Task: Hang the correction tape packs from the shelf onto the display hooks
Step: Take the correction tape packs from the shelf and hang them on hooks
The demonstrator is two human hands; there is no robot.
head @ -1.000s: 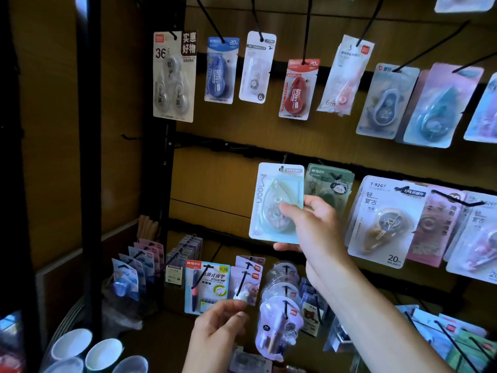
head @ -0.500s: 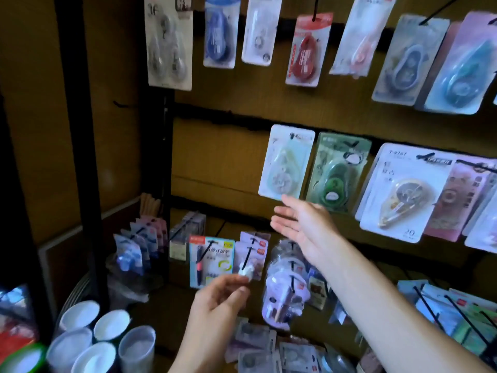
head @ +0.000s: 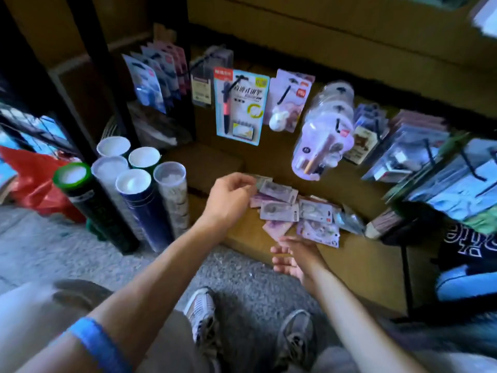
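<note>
Down on the low wooden shelf [head: 349, 262], seen from the head camera, a loose heap of lilac correction tape packs [head: 293, 214] lies flat, overlapping one another, near the front edge. The person's left hand [head: 228, 196] hovers over the left end of the heap with its fingers curled; the thumb and forefinger seem to pinch the corner of a top pack, though blur makes the grip uncertain. The right hand [head: 294, 255] sits just in front of the shelf edge, palm up and fingers relaxed, holding nothing, close to the nearest pack. Above the heap, display hooks [head: 339, 120] already carry hanging goods, among them a blue pen card [head: 242, 103]. White-capped tubes [head: 134, 184] stand on the grey floor to the left.

The likely trouble is in the pickup. The packs are slick and stacked askew, so a corner pinch could drag a neighbour along or send several sliding off the front edge to the floor. A pack lifted by one corner may also swing, making its hanger hole harder to line up with a hook.

Compared with a second ago, the view has dropped from the upper rows to the shelf. Then the right hand was up at a mint pack on a middle hook; now both hands are low, at the heap.
</note>
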